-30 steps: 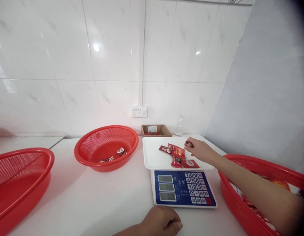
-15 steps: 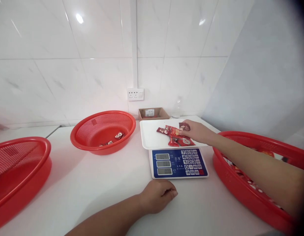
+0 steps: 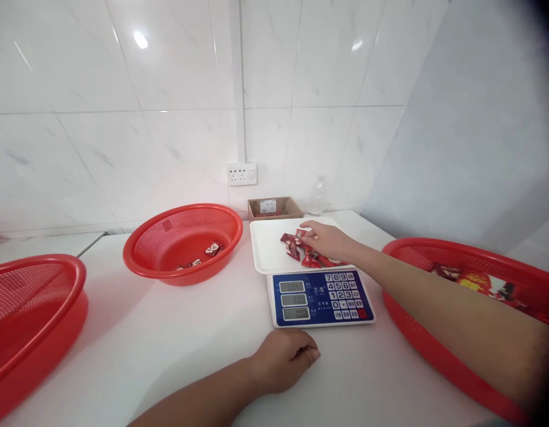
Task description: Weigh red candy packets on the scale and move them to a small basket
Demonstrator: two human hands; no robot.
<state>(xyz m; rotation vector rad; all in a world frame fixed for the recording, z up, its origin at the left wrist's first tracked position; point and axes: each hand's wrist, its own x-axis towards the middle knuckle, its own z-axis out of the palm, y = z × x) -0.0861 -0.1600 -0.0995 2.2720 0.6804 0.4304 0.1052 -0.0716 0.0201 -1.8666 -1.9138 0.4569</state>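
Note:
My right hand (image 3: 325, 238) reaches over the white tray (image 3: 268, 246) of a digital scale (image 3: 322, 299). Its fingers are closed on a small red candy packet (image 3: 301, 233) at the left of the pile; the fingertips are partly hidden. Several more red-wrapped candies (image 3: 310, 258) lie under and beside the hand on the tray. My left hand (image 3: 286, 360) rests on the white table just in front of the scale, fingers curled in with nothing visible in them.
A red basket (image 3: 143, 270) at the back left holds a few wrapped candies (image 3: 213, 249). Another red basket (image 3: 56, 320) stands at far left. Beneath my right forearm, a third basket (image 3: 403, 308) holds several packets. A cardboard box (image 3: 277, 207) and clear bottle (image 3: 318, 198) stand by the wall.
My right hand has shifted left across the tray, and the packets under it lie differently. My left hand stays in place. The view has tilted slightly.

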